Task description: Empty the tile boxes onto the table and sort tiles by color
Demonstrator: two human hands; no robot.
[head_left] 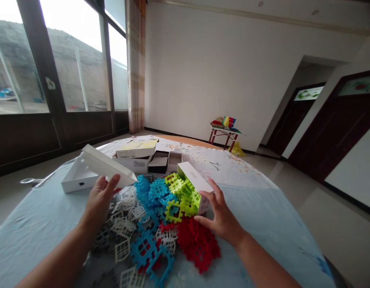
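Observation:
My left hand (98, 200) grips the lower edge of a white box part (108, 164), which is tilted above the table; whether it is a lid or a tray I cannot tell. My right hand (222, 212) has its fingers and thumb around the near end of a white phone box (194, 176) with lettering on it. Green plastic building pieces (185, 192) lie against this box, some partly hidden by it. Between my hands are blue building pieces (156, 190), white window-like pieces (123, 220) and red building pieces (198, 244), heaped together.
An open white box (78, 178) stands at the left. Farther back are a yellow-topped box (137, 149), a black-edged box (159, 161) and a small grey box (175, 160). A cloth (247, 208) covers the round table. A small side table (225, 130) is near the wall.

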